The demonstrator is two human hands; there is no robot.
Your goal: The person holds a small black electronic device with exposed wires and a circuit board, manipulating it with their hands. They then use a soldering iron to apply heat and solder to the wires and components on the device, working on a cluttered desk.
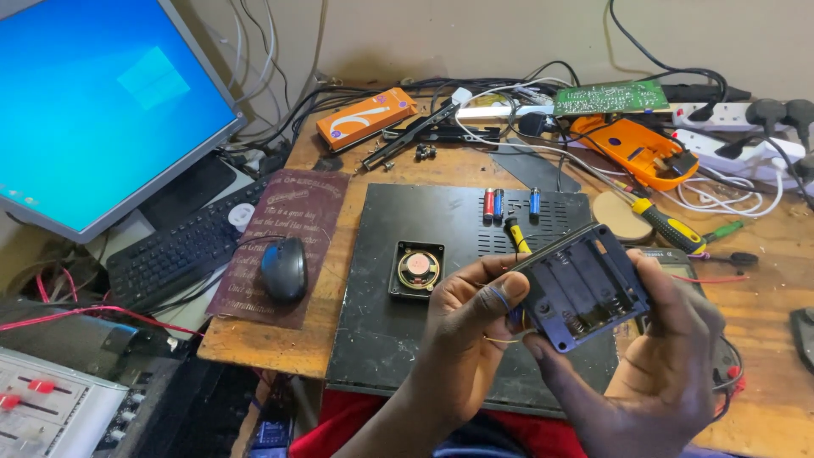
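Two hands grip an empty black battery holder [583, 287] above the black panel [381, 339]: left hand [466, 326] pinches its left edge, right hand [670, 356] cradles underneath. I keep it tilted w/ springs visible, grip firm, wires slack.

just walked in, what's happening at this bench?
A person holds a black battery holder with both hands: left hand on its left edge, right hand under and around its right side. Its slots look empty. Below lies a black panel with a small speaker and three batteries on it. A yellow-handled screwdriver lies to the right, a mouse to the left.
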